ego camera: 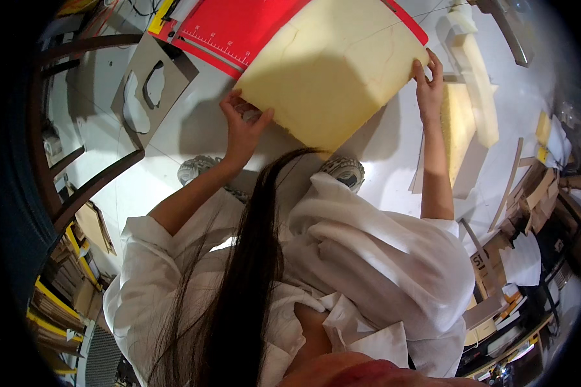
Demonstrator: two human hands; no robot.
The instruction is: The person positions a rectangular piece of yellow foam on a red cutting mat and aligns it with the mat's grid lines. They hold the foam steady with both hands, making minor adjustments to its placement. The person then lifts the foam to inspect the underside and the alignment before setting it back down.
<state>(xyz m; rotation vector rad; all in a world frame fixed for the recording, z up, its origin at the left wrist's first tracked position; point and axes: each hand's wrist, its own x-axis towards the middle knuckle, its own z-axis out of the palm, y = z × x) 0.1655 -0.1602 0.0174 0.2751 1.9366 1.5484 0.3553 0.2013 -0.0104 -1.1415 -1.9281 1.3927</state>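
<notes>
A pale yellow foam sheet [319, 82] lies partly over a red paper-trimmer board [252, 24]. One corner of the sheet overhangs the floor and points towards me. At the sheet's left edge, my left hand [246, 123] holds it with thumb and fingers spread along the edge. My right hand [430, 89] grips the right corner between thumb and fingers. Thin lines, some reddish, run across the foam's upper part. White ruler marks show on the red board left of the foam. The left fingertips are partly hidden by the sheet's edge.
Left of the trimmer lies a grey board [160, 92] with cut-out holes. Foam offcuts [479, 92] and grey board pieces lie on the floor at right. A dark wooden frame [97, 188] stands at left. My shoes [346, 171] are under the overhanging foam.
</notes>
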